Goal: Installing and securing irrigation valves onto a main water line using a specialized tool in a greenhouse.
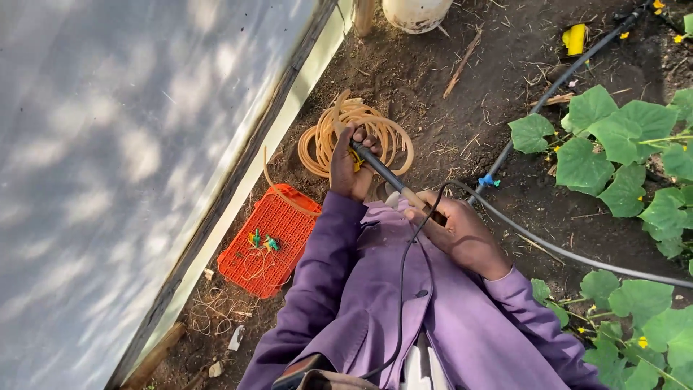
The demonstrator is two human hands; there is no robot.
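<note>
My left hand (351,165) is closed around the far end of a dark rod-like tool (381,172), where a small yellow piece shows. My right hand (462,232) grips the tool's wooden handle end, close to my purple jacket. A thin black cord (404,289) runs from the handle down over my chest. Just beyond my left hand a coil of thin orange tubing (317,144) lies on the soil.
An orange plastic crate lid (285,224) with small green and yellow fittings lies on the soil by a white sheet wall (108,159). A black irrigation hose (548,94) crosses the ground at right, beside broad-leaved plants (621,144). A pale pot (415,13) stands at top.
</note>
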